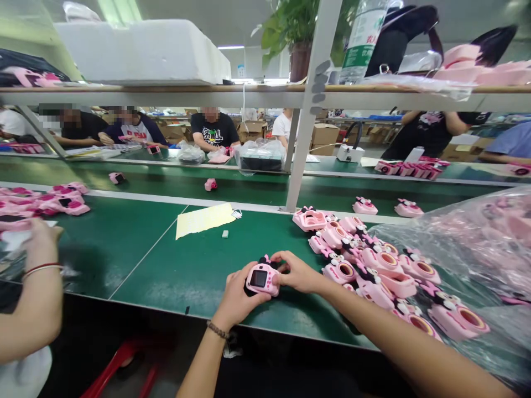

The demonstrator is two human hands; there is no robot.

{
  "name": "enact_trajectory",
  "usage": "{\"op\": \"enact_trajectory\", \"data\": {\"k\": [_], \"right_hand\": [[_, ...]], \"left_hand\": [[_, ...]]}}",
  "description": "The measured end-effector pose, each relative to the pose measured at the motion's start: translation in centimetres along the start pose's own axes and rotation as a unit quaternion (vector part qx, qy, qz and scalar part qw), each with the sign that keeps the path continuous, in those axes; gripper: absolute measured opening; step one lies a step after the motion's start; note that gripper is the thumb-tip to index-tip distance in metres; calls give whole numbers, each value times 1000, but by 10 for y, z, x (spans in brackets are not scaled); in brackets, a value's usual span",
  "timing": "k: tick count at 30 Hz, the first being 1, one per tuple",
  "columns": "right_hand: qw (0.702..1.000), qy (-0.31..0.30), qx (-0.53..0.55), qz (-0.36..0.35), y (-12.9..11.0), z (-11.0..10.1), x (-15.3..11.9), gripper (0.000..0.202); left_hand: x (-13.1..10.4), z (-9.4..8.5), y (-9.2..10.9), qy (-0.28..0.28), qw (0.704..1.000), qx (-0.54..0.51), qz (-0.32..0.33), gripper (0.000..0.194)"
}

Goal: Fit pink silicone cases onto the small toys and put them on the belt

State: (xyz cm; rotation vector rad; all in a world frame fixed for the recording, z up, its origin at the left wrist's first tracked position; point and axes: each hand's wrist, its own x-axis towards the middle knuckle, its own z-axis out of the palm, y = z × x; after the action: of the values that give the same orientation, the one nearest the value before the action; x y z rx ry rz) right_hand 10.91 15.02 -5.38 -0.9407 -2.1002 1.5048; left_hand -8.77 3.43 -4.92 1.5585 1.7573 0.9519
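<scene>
A pink toy camera [259,278] with a dark square screen and small buttons faces up between my hands, just above the front of the green table. My left hand [237,297] wraps round its left side, the thumb along the lower edge. On the other side my right hand [296,272] grips the camera's right edge with thumb and fingers. A black and pink mouse-ear decoration [265,259] shows at its top. To the right lies a pile of pink camera covers [375,260] with mouse figures and round openings.
A clear plastic bag [477,237] of pink parts lies far right. A yellow paper sheet [205,221] and a small whitish block [224,234] lie ahead. A co-worker's arm [39,293] reaches in at left beside pink cameras [41,202]. A white shelf post [305,138] stands behind.
</scene>
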Motion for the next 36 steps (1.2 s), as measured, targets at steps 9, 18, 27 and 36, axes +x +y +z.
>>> {"op": "enact_trajectory", "data": {"k": [9,18,27,36], "right_hand": [[993,-10,111,46,-15,30,-30,35],[984,78,149,67,3,38,-24,31],[950,57,303,50,3,31,-38,46],[891,63,450,7,-20,4,-77,49]], "left_hand": [[-18,8,5,-16,989,-144,27,70],[-13,13,23,10,997,32,66,60],[-26,18,33,-16,994,80,68,76],[-23,18,71,14,995,11,98,62]]}}
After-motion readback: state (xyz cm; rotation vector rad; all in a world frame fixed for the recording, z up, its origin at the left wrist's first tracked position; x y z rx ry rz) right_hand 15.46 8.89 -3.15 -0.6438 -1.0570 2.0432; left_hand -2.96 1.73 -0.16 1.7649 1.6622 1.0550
